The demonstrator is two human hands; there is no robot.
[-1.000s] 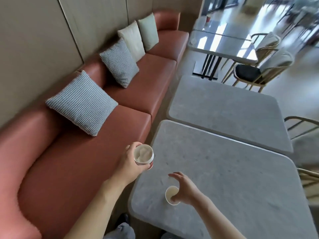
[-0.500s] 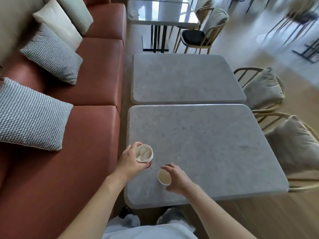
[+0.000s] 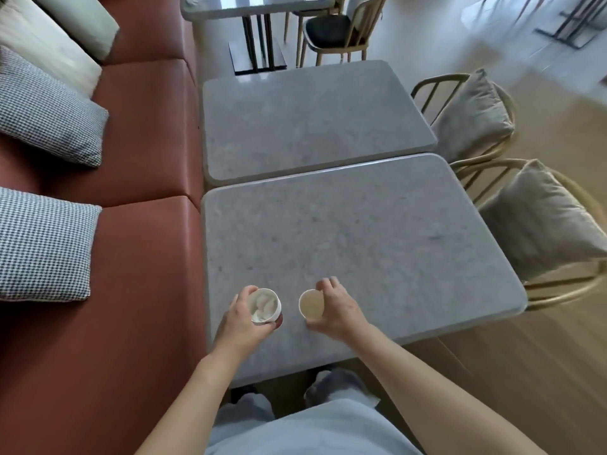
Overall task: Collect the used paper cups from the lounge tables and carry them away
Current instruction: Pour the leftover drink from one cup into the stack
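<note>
- The collecting step is looking nearly done here: each hand is gripping one cup low in the frame, above the near table (image 3: 377, 244).
- The left hand (image 3: 241, 318) is curling its fingers round a white paper cup (image 3: 264, 306) stuffed with crumpled white tissue, just left of centre at the bottom.
- The right hand (image 3: 338, 308) is pinching a second cup (image 3: 311, 303) by its rim and side, just right of the first; whether its base is touching the tabletop I cannot tell.
- The next move is likely calling for lifting both cups upright and turning away; this second one is showing a pale tan inside, perhaps leftover drink, so tipping is risking a spill.
- The tabletops are showing grey, speckled, stone-like, with rounded corners; the far table (image 3: 312, 119) is sitting in the upper middle.
- The bench (image 3: 131, 257) on the left is looking like smooth reddish leather, with a woven checked cushion (image 3: 42, 244) at the left edge.
</note>
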